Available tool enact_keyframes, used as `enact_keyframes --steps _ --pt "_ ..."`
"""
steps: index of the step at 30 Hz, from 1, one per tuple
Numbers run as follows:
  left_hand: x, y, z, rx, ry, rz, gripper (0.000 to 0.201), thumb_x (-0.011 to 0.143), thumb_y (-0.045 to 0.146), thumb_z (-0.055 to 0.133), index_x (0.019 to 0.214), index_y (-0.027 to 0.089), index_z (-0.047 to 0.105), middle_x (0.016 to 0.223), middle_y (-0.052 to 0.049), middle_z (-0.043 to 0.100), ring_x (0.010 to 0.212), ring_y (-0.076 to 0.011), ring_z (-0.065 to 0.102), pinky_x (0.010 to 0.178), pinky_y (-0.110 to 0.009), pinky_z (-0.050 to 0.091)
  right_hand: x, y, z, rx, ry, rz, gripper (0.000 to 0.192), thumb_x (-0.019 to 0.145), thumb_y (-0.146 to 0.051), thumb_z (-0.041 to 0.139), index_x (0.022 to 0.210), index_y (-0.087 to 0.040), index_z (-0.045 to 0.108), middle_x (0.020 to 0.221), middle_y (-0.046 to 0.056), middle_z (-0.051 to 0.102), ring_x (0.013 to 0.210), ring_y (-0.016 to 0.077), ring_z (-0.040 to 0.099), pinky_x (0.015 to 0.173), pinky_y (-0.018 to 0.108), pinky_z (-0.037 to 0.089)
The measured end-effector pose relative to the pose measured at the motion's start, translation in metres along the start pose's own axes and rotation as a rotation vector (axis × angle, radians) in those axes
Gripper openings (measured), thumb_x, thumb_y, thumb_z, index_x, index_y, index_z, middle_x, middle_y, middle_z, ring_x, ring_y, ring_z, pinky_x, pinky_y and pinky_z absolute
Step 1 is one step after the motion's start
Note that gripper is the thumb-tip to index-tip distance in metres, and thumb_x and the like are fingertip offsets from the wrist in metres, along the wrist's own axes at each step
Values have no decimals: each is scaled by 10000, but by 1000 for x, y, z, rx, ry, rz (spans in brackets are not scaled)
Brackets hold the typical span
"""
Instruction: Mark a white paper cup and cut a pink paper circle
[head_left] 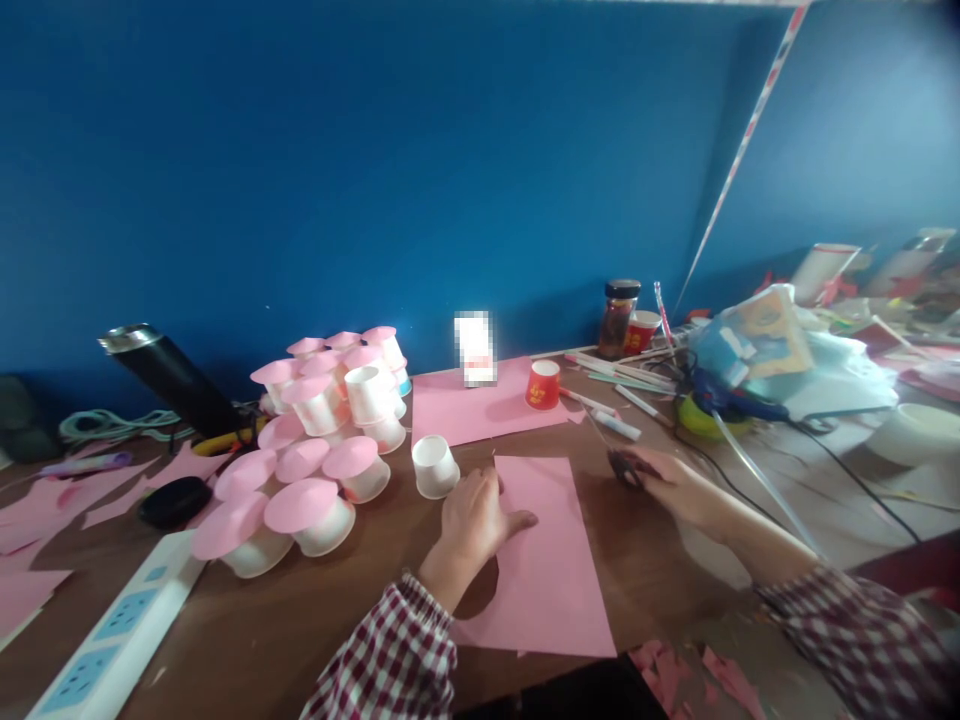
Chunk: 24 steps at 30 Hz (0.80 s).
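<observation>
Paper, one flat pink oblong sheet (pixel 555 560) with a curved bite out of its left side, lies on the brown wooden bench (pixel 262 650), toward the front edge. The person's left hand (pixel 476 520) is laid over the sheet's left side, thumb spread away from the fingers, its grip slack. To the right of the sheet, the right hand (pixel 660 475) has its grip closed around dark-handled scissors (pixel 626 468), well clear of the paper.

Just beyond the left fingers stands a white paper cup (pixel 435 470). A cluster of white cups with pink cone-shaped paper tops (pixel 304 505) crowds the bench's left half, and a white power strip (pixel 112 630) runs toward the front left corner. Near the back edge, a red paper cup (pixel 543 390) stands on another pink sheet (pixel 457 415); a dark-lidded glass jar (pixel 619 325) is close to the wall.
</observation>
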<state>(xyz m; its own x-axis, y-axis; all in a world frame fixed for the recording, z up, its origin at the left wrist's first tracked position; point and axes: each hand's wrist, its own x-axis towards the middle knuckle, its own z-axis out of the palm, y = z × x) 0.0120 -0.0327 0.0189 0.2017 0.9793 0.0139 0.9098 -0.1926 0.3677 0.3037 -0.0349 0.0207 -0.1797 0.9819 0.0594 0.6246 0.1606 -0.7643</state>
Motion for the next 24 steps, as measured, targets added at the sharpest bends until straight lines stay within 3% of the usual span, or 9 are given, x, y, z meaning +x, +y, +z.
enact_keyframes --steps 5,10,16,21,24 --pt "4 -2 8 -55 110 112 500 636 544 704 936 169 568 946 -73 561 887 -228 554 791 -342 435 -15 -14 10 446 -62 131 523 766 -522 620 1136 -153 607 958 109 667 866 239 598 703 317 491" --pt "12 -3 12 -15 217 218 267 895 299 440 1104 164 537 1079 -85 573 1014 -227 504 892 -356 404 -17 -11 19 566 -75 197 575 731 -481 687 1206 -187 553 927 76 639 685 143 545 495 207 393" --pt "28 2 -1 76 3 180 362 871 184 429 1222 180 515 1160 -130 551 1090 -278 466 892 -389 389 -20 -4 20 689 -36 158 567 731 -435 707 1218 -199 539 910 49 606 702 120 524 511 185 379" --pt "46 7 -8 12 -77 119 287 792 220 549 1069 156 596 1076 -148 590 1046 -300 525 858 -384 403 -25 -3 23 776 -1 90 546 745 -458 694 1191 -177 553 890 40 596 726 127 528 597 219 410" --pt "55 8 -10 -71 -124 64 161 752 224 583 893 164 632 940 -122 645 887 -271 609 754 -348 440 -26 -5 23 823 -3 49 546 724 -471 710 1156 -168 568 872 34 597 759 137 540 686 252 434"
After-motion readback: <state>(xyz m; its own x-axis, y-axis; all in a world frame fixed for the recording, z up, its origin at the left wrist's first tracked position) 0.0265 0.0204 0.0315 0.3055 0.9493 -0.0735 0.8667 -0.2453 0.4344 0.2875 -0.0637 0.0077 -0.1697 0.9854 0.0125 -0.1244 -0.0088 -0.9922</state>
